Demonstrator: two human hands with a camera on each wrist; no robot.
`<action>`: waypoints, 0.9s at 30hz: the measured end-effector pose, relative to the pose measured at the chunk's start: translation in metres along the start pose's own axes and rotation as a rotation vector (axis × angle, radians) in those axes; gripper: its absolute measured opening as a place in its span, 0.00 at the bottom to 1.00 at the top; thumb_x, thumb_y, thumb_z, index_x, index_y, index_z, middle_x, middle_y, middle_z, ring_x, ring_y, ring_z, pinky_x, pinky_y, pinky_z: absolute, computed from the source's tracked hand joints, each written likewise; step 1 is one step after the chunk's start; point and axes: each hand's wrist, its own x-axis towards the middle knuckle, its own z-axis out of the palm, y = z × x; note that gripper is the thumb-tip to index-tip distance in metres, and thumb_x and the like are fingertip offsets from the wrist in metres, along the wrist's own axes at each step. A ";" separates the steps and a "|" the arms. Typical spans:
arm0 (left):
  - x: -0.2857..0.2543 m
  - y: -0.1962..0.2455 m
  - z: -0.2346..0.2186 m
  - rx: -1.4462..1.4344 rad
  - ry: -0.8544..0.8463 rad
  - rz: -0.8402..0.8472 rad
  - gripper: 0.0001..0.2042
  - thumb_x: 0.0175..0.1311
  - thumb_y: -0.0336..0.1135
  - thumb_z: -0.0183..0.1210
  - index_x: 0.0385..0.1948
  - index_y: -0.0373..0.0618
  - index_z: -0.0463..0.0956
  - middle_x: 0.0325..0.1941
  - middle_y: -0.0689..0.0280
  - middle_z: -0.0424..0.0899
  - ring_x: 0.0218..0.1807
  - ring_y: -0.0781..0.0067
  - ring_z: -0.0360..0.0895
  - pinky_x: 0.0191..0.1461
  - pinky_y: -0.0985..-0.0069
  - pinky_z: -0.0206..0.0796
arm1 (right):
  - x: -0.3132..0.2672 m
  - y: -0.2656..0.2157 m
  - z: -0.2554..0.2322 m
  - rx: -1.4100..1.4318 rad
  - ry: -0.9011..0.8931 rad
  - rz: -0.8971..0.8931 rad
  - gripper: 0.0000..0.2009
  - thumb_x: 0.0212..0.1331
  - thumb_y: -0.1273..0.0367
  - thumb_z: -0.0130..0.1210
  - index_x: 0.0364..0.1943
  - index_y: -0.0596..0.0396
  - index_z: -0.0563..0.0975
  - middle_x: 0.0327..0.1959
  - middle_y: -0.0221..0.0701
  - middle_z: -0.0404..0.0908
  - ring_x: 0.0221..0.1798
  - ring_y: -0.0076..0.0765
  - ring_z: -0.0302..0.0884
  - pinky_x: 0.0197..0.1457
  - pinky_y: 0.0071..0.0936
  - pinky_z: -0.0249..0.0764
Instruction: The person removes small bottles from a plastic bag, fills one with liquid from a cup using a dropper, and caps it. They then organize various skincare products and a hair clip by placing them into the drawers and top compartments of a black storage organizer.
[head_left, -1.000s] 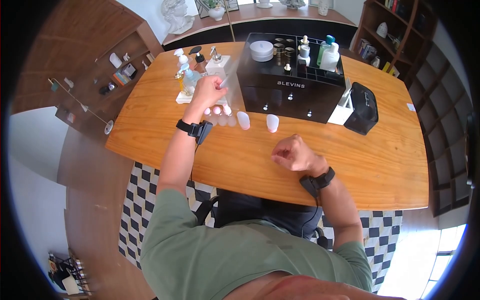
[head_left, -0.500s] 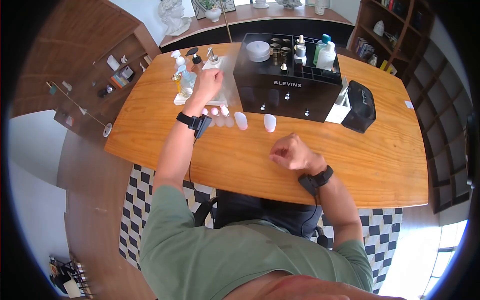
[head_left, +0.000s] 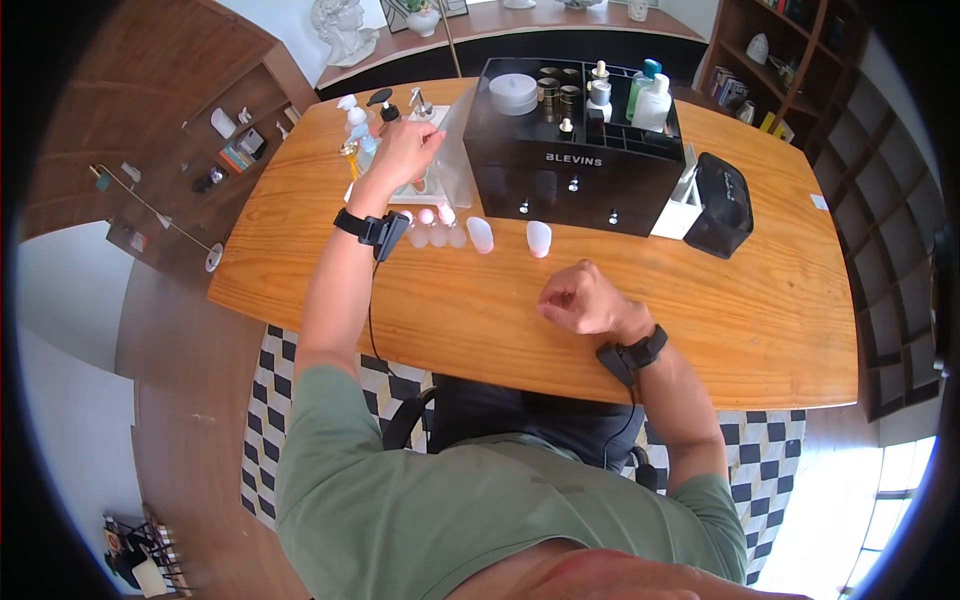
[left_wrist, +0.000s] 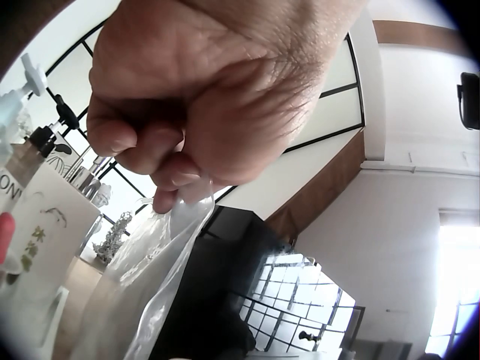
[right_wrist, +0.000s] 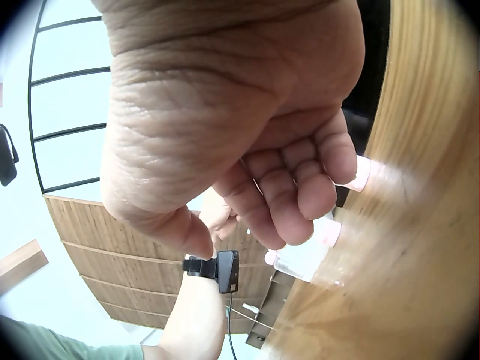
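Note:
My left hand (head_left: 403, 155) is raised over the left side of the table, beside a black drawer organizer (head_left: 510, 165). Its curled fingers pinch the top edge of a clear plastic bag (left_wrist: 154, 262), which hangs down along the organizer's side. My right hand (head_left: 585, 300) is held over the table's front half with fingers loosely curled and nothing in them. Ahead of it stand two white travel bottles (head_left: 539, 237) with pink ends down. Left of these is a group of small clear bottles (head_left: 437, 235) with pink tops.
Pump bottles (head_left: 356, 112) stand on a white tray (head_left: 360, 196) at the back left. The organizer carries a round white jar (head_left: 513, 94) and several bottles. A white box (head_left: 678, 218) and a black pouch (head_left: 722, 207) sit to its right on the wooden table (head_left: 760, 300).
My left hand has drawn back slightly to the left with the plastic bag, which now hangs lower beside the organizer. The right hand has stayed nearly still.

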 end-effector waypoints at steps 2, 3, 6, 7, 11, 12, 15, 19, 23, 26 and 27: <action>0.000 0.000 0.004 -0.052 -0.031 -0.134 0.16 0.73 0.38 0.59 0.27 0.33 0.76 0.16 0.62 0.69 0.18 0.74 0.65 0.26 0.67 0.57 | 0.000 0.001 0.001 -0.001 0.008 -0.004 0.06 0.53 0.70 0.65 0.27 0.60 0.85 0.23 0.43 0.84 0.26 0.49 0.82 0.32 0.37 0.77; -0.001 -0.003 0.007 -0.053 -0.031 -0.134 0.16 0.73 0.38 0.59 0.27 0.33 0.76 0.16 0.62 0.69 0.18 0.74 0.65 0.26 0.67 0.57 | 0.000 0.001 0.001 -0.006 0.004 -0.002 0.06 0.52 0.70 0.65 0.27 0.60 0.85 0.23 0.43 0.84 0.26 0.49 0.82 0.32 0.37 0.77; -0.001 -0.008 0.015 -0.022 -0.014 -0.125 0.17 0.73 0.39 0.59 0.27 0.34 0.77 0.15 0.64 0.70 0.17 0.75 0.70 0.25 0.69 0.60 | 0.000 0.001 0.000 -0.011 -0.002 0.000 0.06 0.52 0.70 0.65 0.27 0.60 0.85 0.23 0.43 0.84 0.26 0.49 0.82 0.32 0.37 0.77; -0.001 -0.010 0.018 -0.021 -0.033 -0.170 0.17 0.73 0.41 0.58 0.28 0.34 0.78 0.18 0.58 0.75 0.22 0.64 0.76 0.30 0.65 0.65 | 0.000 0.001 0.000 -0.010 -0.005 0.001 0.06 0.52 0.70 0.65 0.27 0.60 0.85 0.24 0.43 0.84 0.26 0.49 0.82 0.32 0.37 0.78; -0.003 -0.010 0.021 -0.014 -0.086 -0.182 0.16 0.72 0.41 0.60 0.30 0.34 0.80 0.18 0.63 0.78 0.20 0.71 0.79 0.29 0.69 0.70 | 0.000 0.002 0.001 -0.012 -0.006 0.004 0.06 0.52 0.70 0.65 0.27 0.60 0.86 0.24 0.44 0.84 0.26 0.49 0.82 0.33 0.37 0.78; -0.004 -0.013 0.023 -0.014 -0.086 -0.182 0.16 0.72 0.41 0.60 0.30 0.34 0.80 0.18 0.63 0.78 0.20 0.71 0.79 0.29 0.69 0.70 | 0.000 0.002 0.001 -0.009 -0.006 0.007 0.07 0.52 0.69 0.65 0.27 0.60 0.86 0.24 0.44 0.85 0.26 0.49 0.82 0.33 0.37 0.78; -0.008 -0.014 0.024 0.034 0.034 -0.077 0.17 0.70 0.44 0.62 0.35 0.35 0.84 0.24 0.58 0.85 0.26 0.65 0.84 0.34 0.68 0.74 | -0.001 0.002 0.000 -0.008 -0.011 0.018 0.07 0.52 0.69 0.65 0.28 0.60 0.86 0.24 0.44 0.85 0.27 0.49 0.82 0.33 0.37 0.78; -0.010 0.000 0.012 -0.019 -0.057 -0.321 0.18 0.67 0.47 0.65 0.40 0.36 0.86 0.32 0.52 0.88 0.36 0.58 0.88 0.42 0.66 0.76 | 0.000 0.000 0.000 -0.009 -0.020 0.031 0.07 0.52 0.69 0.65 0.28 0.60 0.86 0.24 0.44 0.85 0.27 0.50 0.82 0.33 0.37 0.78; -0.012 0.001 0.009 0.039 -0.059 -0.331 0.20 0.66 0.48 0.66 0.41 0.36 0.86 0.34 0.51 0.89 0.39 0.56 0.88 0.45 0.66 0.77 | 0.000 0.001 0.001 -0.001 -0.013 0.026 0.07 0.52 0.69 0.66 0.28 0.60 0.86 0.24 0.44 0.85 0.27 0.49 0.82 0.33 0.37 0.78; -0.014 0.001 0.010 0.026 -0.039 -0.324 0.21 0.63 0.49 0.68 0.42 0.35 0.86 0.34 0.51 0.89 0.39 0.56 0.88 0.45 0.66 0.77 | 0.000 0.002 0.001 -0.012 -0.014 0.014 0.07 0.52 0.69 0.66 0.27 0.60 0.86 0.24 0.44 0.84 0.26 0.49 0.82 0.32 0.37 0.77; -0.015 0.002 0.009 0.025 -0.040 -0.325 0.21 0.63 0.49 0.68 0.42 0.35 0.86 0.34 0.51 0.89 0.39 0.56 0.88 0.45 0.66 0.77 | 0.000 0.002 0.001 -0.011 -0.006 0.005 0.07 0.52 0.69 0.65 0.27 0.60 0.85 0.23 0.44 0.84 0.26 0.49 0.82 0.32 0.37 0.77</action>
